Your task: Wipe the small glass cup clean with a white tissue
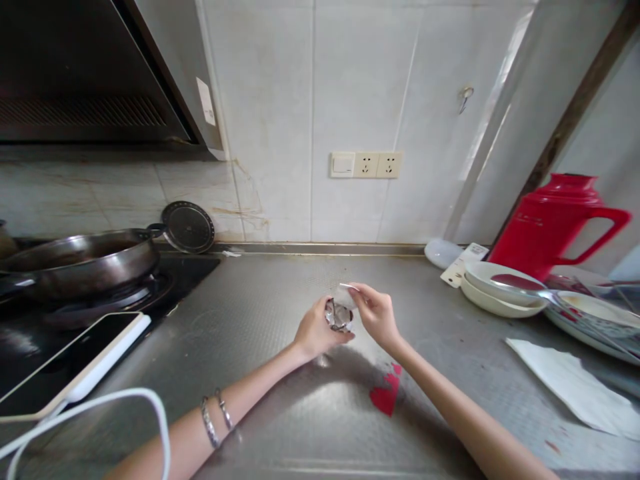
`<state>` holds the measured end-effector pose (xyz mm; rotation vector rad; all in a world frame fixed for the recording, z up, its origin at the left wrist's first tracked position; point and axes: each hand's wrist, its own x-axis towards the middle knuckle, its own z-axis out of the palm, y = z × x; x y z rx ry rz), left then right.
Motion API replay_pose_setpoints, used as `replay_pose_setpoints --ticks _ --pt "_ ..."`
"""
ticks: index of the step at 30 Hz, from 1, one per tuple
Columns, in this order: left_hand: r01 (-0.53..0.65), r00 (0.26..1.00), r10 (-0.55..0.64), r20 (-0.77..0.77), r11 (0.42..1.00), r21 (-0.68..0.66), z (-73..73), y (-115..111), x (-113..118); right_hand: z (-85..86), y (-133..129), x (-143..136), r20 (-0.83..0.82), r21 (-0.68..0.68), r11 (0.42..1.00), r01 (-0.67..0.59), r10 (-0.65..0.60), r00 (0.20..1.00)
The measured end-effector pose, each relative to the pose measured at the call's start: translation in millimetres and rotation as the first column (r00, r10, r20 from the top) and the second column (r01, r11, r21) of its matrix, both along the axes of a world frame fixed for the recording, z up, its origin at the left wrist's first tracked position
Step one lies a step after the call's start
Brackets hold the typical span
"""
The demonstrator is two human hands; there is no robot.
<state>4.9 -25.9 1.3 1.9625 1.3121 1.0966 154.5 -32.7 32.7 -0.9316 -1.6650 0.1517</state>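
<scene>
My left hand is wrapped round a small round thing in crumpled silver foil, above the steel counter. Its kind cannot be made out, and part of it is hidden by the fingers. Close by on the right, my right hand pinches a thin whitish piece of film or paper at the top of the foil. Torn red scraps lie on the counter below my hands. Two silver bracelets circle my left forearm.
At left, a steel pan stands on the black stove, with a phone and white cable in front. A red thermos jug, stacked bowls and a white paper sheet are at right. Wall sockets sit behind.
</scene>
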Motion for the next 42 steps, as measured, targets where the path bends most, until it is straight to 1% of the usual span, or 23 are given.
replay_pose_setpoints --ticks 3,5,9,11,12,14,16,18,20,25,28,30,33,35,36,38,40,42 --pt "0.034 0.999 -0.034 0.014 0.999 -0.001 0.7 -2 0 -1.4 3 2 0.118 0.091 0.995 -0.052 0.041 0.992" --pt "0.057 0.998 -0.057 0.032 0.998 0.008 2.0 -3 -1 -0.6 4 3 0.157 0.138 0.988 -0.065 0.043 0.987" --pt "0.059 0.996 -0.060 0.062 0.998 0.012 4.3 -5 -1 3.4 7 10 0.090 0.166 0.985 0.056 -0.072 0.993" --pt "0.062 0.997 -0.063 0.053 0.998 0.013 4.4 -5 -1 3.7 9 14 0.092 0.162 0.984 0.080 -0.096 0.991" --pt "0.063 0.997 -0.063 0.042 0.998 0.021 4.3 -5 -1 2.9 10 14 0.118 0.158 0.985 0.066 -0.085 0.989" --pt "0.065 0.998 -0.066 0.018 0.997 0.049 4.0 -5 0 -0.1 10 14 0.215 0.137 0.990 -0.012 -0.018 0.976" --pt "0.078 0.997 -0.078 0.002 0.995 0.059 4.2 -4 0 -3.5 9 11 0.321 0.105 0.988 -0.109 0.070 0.944" --pt "0.112 0.994 -0.111 -0.007 0.993 0.049 5.3 -4 0 -5.5 6 7 0.384 0.080 0.982 -0.171 0.128 0.915" --pt "0.137 0.991 -0.137 -0.002 0.989 0.047 7.1 -3 -1 -5.3 3 4 0.392 0.088 0.978 -0.190 0.142 0.909" --pt "0.163 0.986 -0.165 0.003 0.982 0.098 10.6 -1 -1 -0.3 -4 1 0.394 0.139 0.962 -0.235 0.164 0.904" --pt "0.158 0.987 -0.157 -0.019 0.980 0.120 10.3 1 -1 0.0 -6 0 0.430 0.125 0.959 -0.253 0.177 0.885" --pt "0.151 0.988 -0.149 -0.028 0.983 0.105 9.7 1 -1 -0.4 -7 -1 0.449 0.108 0.961 -0.256 0.182 0.875" --pt "0.125 0.992 -0.124 -0.020 0.990 0.062 8.5 2 -2 0.3 -10 -2 0.413 0.049 0.967 -0.251 0.210 0.886" --pt "0.088 0.996 -0.088 -0.001 0.996 0.020 7.3 3 -3 2.0 -10 -3 0.326 0.000 0.974 -0.225 0.213 0.921" --pt "0.070 0.997 -0.070 0.016 0.998 -0.003 6.7 3 -3 3.0 -10 -2 0.269 -0.013 0.981 -0.196 0.192 0.944" --pt "0.049 0.996 -0.045 0.076 0.997 -0.053 5.8 4 -4 4.4 -7 0 0.151 -0.011 0.995 -0.100 0.100 0.983" --pt "0.062 0.987 -0.048 0.156 0.994 -0.085 5.6 4 -5 4.6 -2 4 0.057 0.011 1.000 0.013 -0.013 0.998" --pt "0.096 0.971 -0.069 0.227 0.989 -0.109 6.1 3 -5 3.2 3 7 0.026 0.037 0.997 0.074 -0.075 0.997"
